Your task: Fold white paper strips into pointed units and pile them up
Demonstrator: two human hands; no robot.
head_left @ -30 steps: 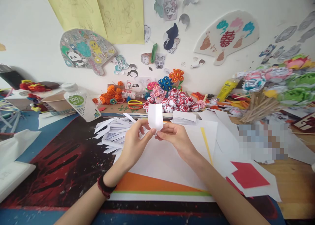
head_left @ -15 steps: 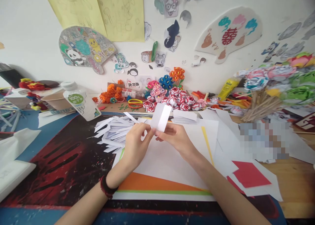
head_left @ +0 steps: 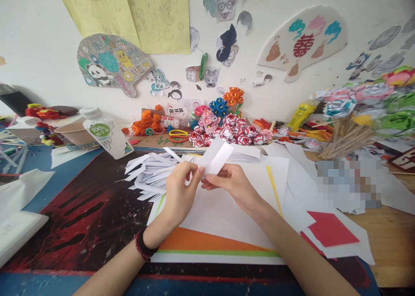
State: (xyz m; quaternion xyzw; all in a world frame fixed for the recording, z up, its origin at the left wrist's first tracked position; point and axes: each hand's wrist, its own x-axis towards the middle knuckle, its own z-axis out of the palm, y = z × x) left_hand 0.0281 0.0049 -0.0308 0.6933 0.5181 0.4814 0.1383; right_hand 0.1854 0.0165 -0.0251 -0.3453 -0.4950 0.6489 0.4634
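Between both hands a small white piece of paper [head_left: 216, 154] is held up, creased lengthwise into two panels that meet at an angle. My left hand [head_left: 183, 188] pinches its lower left edge between thumb and fingers. On the other side my right hand [head_left: 235, 183] grips the lower right edge, thumb and fingers together. Left of my left hand lies a heap of folded white paper strips [head_left: 149, 175]. Behind my right hand is a small stack of white paper [head_left: 244, 153]. Under both hands spreads a large white sheet [head_left: 223, 218].
An orange sheet [head_left: 207, 240] shows below the white one. Red paper [head_left: 333, 230] lies on the right. A white bottle [head_left: 105, 134] leans at back left. Red-and-white paper flowers [head_left: 231, 131] line the back by the wall. A bundle of sticks [head_left: 343, 138] stands at right.
The small paper has opened along its crease; its right panel now tilts out to the right. My right hand's fingers have shifted slightly along the lower edge.
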